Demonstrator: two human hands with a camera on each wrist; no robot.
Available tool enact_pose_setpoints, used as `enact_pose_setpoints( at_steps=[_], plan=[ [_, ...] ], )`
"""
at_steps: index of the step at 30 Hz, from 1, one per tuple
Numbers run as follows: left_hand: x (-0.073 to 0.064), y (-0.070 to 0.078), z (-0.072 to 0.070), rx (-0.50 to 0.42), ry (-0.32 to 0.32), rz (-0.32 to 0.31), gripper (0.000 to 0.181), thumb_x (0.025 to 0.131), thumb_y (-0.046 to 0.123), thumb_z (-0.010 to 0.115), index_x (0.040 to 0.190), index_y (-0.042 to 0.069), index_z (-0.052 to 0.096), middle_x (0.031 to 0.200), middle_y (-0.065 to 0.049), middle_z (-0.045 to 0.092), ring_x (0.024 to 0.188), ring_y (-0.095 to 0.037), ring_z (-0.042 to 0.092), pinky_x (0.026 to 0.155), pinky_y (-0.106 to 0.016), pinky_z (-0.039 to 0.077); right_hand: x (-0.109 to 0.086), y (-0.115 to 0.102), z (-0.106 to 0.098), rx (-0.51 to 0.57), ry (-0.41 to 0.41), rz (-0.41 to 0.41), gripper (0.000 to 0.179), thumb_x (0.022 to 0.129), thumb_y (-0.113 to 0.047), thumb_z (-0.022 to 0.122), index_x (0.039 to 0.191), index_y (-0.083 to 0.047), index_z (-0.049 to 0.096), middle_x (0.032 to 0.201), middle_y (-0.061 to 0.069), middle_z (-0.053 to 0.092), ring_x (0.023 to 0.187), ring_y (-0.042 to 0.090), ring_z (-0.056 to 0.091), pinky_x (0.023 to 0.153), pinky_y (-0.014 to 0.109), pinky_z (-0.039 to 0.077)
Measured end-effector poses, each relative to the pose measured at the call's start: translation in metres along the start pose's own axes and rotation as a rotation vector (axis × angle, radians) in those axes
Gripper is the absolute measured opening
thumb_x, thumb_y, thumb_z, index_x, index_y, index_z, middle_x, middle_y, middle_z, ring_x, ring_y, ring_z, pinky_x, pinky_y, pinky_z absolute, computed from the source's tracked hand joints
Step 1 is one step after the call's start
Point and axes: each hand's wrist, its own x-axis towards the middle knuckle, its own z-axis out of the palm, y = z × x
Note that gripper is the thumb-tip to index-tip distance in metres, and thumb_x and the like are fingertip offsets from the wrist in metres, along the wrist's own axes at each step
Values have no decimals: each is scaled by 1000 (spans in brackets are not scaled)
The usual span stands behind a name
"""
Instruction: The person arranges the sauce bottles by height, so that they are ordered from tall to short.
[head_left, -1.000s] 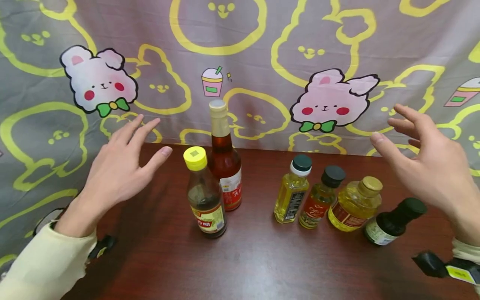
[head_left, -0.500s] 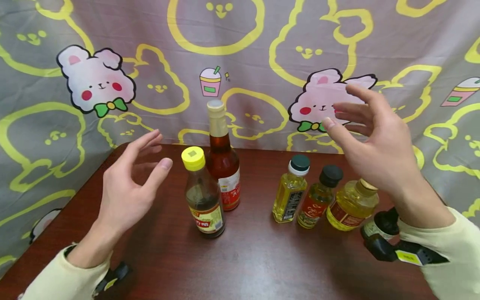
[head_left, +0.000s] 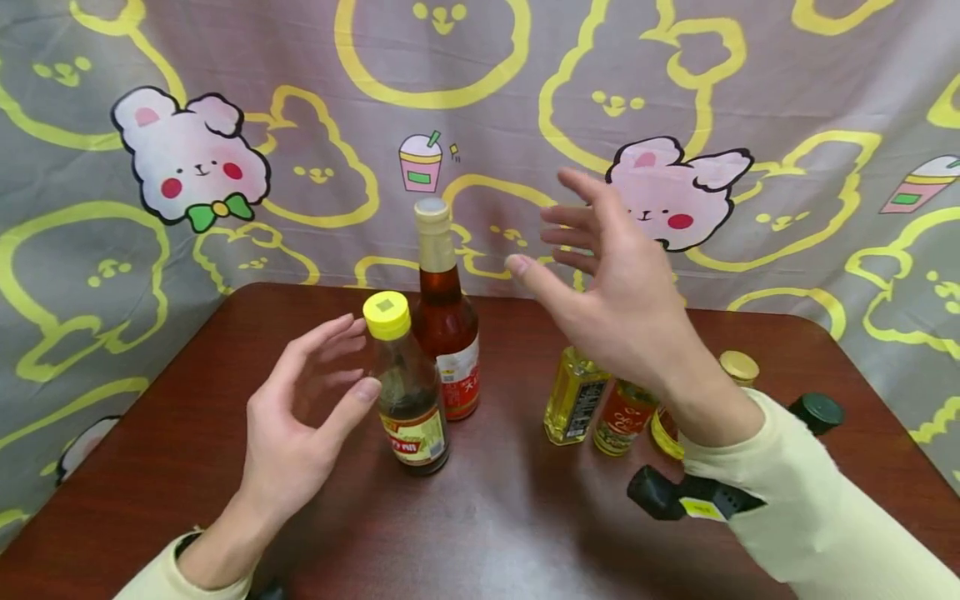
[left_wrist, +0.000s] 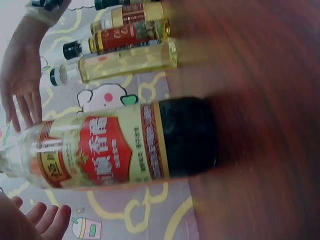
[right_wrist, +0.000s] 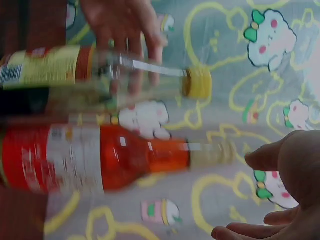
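Note:
A dark vinegar bottle with a yellow cap stands upright just in front of a tall reddish-brown bottle with a cream neck. My left hand is at the vinegar bottle's left side, fingers loosely bent and apart, thumb tip right at the glass in the head view. In the right wrist view that left hand shows behind the bottle's clear neck. My right hand hovers right of the tall bottle, palm facing it, fingers spread and holding nothing. The tall bottle's cream neck lies near its thumb in the right wrist view.
Right of centre stand a square yellow oil bottle and a red-labelled oil bottle. My right forearm partly covers a gold-capped bottle and a green-capped dark bottle. A patterned curtain hangs behind the brown table.
My right hand has swept left from beyond the row of oil bottles toward the tall bottle. My left hand has moved right and lower, up to the vinegar bottle. The bottles stay in place.

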Motion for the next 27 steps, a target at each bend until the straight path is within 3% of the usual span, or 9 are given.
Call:
enact_pose_setpoints(
  at_steps=[6,14,21,27],
  plan=[
    [-7,0,6,-7,-3,-21,71,79,-14,82,144,10,63,129,-6,73,114,-15,72,94,-19,59,3,0,40,39,-73,-28,80,95,-25,81,161,-16,36,151,7,61,135,20,65,115,40,54],
    [-9,-2,14,48,-1,-26,74,74,-8,90,140,17,67,123,0,75,109,-9,73,91,-16,58,1,19,78,95,-134,94,77,96,-27,80,161,-15,39,153,10,61,137,26,65,115,44,53],
    [-9,-1,14,94,-8,-80,69,74,-3,93,136,19,70,124,4,76,107,-6,73,89,-14,57,1,33,95,143,-155,174,69,98,-29,79,157,-17,45,148,5,66,129,23,69,112,45,56],
    [-9,0,14,134,-27,-114,65,77,3,94,134,21,70,125,6,75,108,-4,72,88,-14,57,-1,39,99,136,-144,208,58,97,-33,79,149,-19,57,136,1,72,108,21,68,95,40,59]
  ],
)
